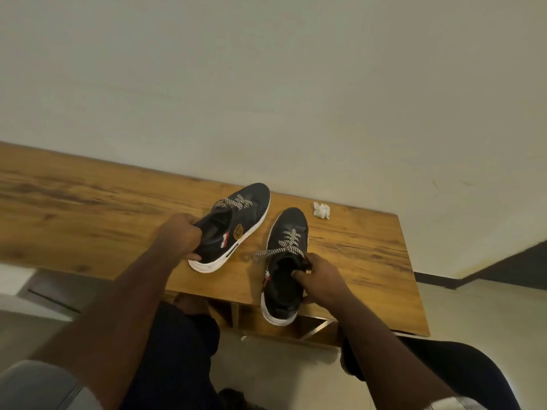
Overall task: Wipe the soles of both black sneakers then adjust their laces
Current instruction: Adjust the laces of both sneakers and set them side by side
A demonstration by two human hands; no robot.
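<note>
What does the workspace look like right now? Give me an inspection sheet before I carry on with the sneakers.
Surface: wooden table, set against a pale wall.
Job's things: left sneaker upright on the table; right sneaker upright, heel past the table's near edge; both show patterned laces, with one loose end trailing off the right sneaker. Crumpled white tissue lies on the table behind the right sneaker, untouched.
Clutter: small white scrap on the floor under the table.
Grips: left hand holds the left sneaker's heel collar; right hand holds the right sneaker's collar.
Cables: nothing seen.
Surroundings: pale floor, dark baseboard at right.
</note>
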